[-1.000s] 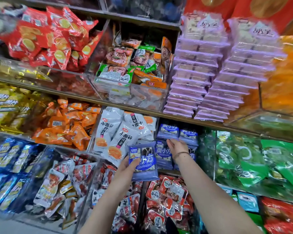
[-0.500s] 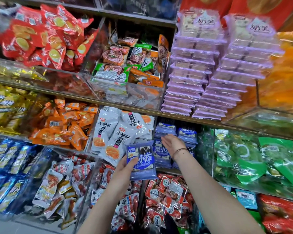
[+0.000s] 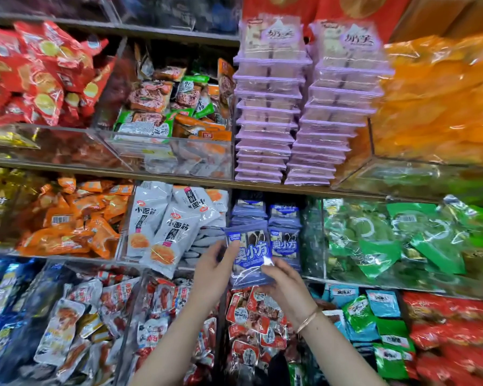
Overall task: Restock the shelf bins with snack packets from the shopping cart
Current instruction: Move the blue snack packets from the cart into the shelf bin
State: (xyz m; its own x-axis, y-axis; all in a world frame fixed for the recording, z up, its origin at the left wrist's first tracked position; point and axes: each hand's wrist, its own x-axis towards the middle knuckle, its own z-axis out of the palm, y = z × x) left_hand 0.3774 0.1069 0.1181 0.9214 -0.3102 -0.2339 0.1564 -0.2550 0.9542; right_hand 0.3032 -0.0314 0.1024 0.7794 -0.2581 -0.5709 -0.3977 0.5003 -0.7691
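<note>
While you are facing the shelf (image 3: 179, 181), your left hand (image 3: 214, 277) and right hand (image 3: 286, 285) are both holding the blue packet (image 3: 250, 253), fingers (image 3: 272, 268) curled round its left edge and lower right corner; it is hovering upright just in front of the stack of matching blue packets (image 3: 285, 218), with white packets (image 3: 162, 229) lying left of that stack

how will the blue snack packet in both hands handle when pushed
Probably light: the blue glossy plastic snack packet is held up by mere pinches of the left hand and right hand. Likely floppy, since its lower film crinkles. Glare suggests slippery.
</note>
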